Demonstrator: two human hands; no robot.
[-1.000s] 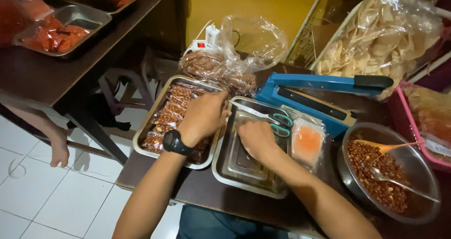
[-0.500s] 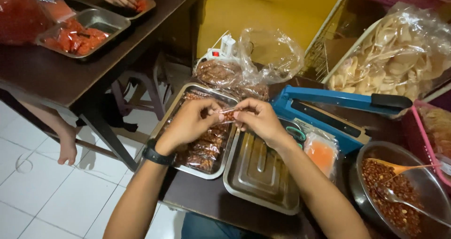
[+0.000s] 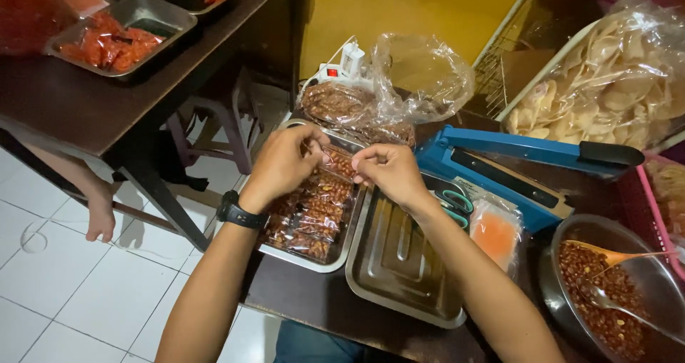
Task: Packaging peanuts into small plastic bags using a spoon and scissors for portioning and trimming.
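Both hands have risen off the trays: left hand [image 3: 282, 165] and right hand [image 3: 389, 172] now pinch one small snack packet [image 3: 335, 160], fingers clamped, above the filled tray [image 3: 285, 252].

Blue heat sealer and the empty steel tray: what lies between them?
In the head view, green-handled scissors lie between the blue heat sealer and the empty steel tray, partly hidden by the right hand.

We noted a white tiled floor [image 3: 64, 292] at lower left, a yellow wall [image 3: 399, 13] behind, and a dark wooden worktop [image 3: 78, 110] at upper left. A stool [image 3: 214, 120] stood beneath it. Light was dim and warm.
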